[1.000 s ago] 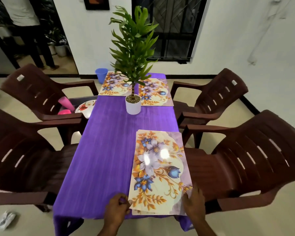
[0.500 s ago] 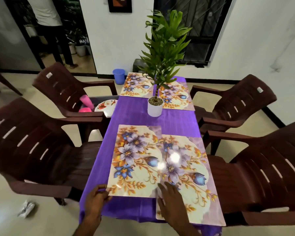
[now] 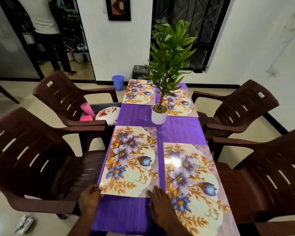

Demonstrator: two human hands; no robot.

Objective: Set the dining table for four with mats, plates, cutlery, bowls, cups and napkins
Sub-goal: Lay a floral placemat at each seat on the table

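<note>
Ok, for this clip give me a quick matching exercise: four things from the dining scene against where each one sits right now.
Things:
1. potted plant
2. floral plate
3. blue bucket
4. left hand

Places:
a. on the floor by the far wall
b. at the near-left mat's corner
c. on the purple tablecloth, mid-table
d. on the far-left chair

Pairs: 1-c, 2-d, 3-a, 4-b

A purple cloth (image 3: 177, 133) covers the counter. The four mats (image 3: 131, 160) are cream with lilac and blue flowers and orange-gold leaves. The plant (image 3: 169, 53) is green in a white pot (image 3: 159, 114). The chairs (image 3: 41, 150) are dark brown; far left, pink cups (image 3: 86, 108) and a blue bin (image 3: 117, 82).
</note>
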